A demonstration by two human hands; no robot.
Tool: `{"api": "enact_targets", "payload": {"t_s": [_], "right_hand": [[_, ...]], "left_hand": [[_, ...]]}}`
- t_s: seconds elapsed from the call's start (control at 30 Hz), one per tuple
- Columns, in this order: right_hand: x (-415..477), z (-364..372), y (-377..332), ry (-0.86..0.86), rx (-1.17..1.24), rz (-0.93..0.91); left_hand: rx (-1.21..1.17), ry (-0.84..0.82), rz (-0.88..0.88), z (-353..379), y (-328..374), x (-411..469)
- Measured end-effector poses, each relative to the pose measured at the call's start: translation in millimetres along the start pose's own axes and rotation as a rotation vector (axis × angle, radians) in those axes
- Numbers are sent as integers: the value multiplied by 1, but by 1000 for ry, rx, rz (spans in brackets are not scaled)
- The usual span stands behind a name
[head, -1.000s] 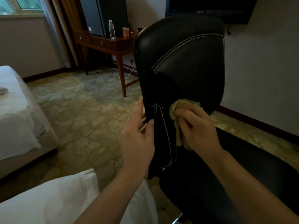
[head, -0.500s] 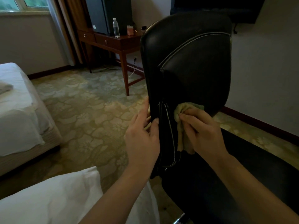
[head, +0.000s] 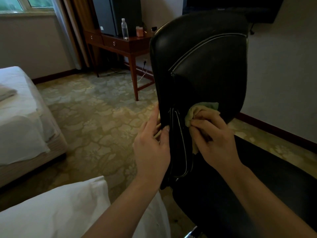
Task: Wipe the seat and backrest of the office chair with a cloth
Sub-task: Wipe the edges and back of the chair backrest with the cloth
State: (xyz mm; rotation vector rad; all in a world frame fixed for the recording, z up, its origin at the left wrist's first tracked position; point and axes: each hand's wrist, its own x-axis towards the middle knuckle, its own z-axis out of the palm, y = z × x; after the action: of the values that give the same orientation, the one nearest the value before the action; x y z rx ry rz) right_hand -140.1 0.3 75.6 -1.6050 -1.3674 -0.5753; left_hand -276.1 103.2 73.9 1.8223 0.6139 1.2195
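right hand (head: 216, 140) clutching cloth (head: 197, 111) against backrest (head: 205, 66), left hand (head: 151, 148) pinching its edge, bottle (head: 124, 29) on desk (head: 130, 43)

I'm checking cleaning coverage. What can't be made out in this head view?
Head view:
- cloth: mostly hidden under the right hand.
- left hand: some fingers hidden behind the backrest edge.
- seat: too dark to judge clean or dirty; right edge cuts it off.
- chair base: cut off by the bottom edge.

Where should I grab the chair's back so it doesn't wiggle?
I'd grab the backrest by its left edge, low down, coming from the left. It stands upright, and that edge is slim enough to pinch, as the left hand does, thumb in front.
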Motion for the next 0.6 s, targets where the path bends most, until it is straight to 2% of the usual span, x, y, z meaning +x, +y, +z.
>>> {"api": "enact_targets", "payload": {"t_s": [0.37, 0.5, 0.6], "right_hand": [[43, -4, -19, 49, -88, 61], [17, -1, -10, -12, 14, 35], [-6, 1, -4, -21, 19, 93]], "left_hand": [[-8, -17, 0, -1, 1, 0], [-13, -6, 5, -1, 1, 0], [3, 9, 2, 1, -1, 0]]}}
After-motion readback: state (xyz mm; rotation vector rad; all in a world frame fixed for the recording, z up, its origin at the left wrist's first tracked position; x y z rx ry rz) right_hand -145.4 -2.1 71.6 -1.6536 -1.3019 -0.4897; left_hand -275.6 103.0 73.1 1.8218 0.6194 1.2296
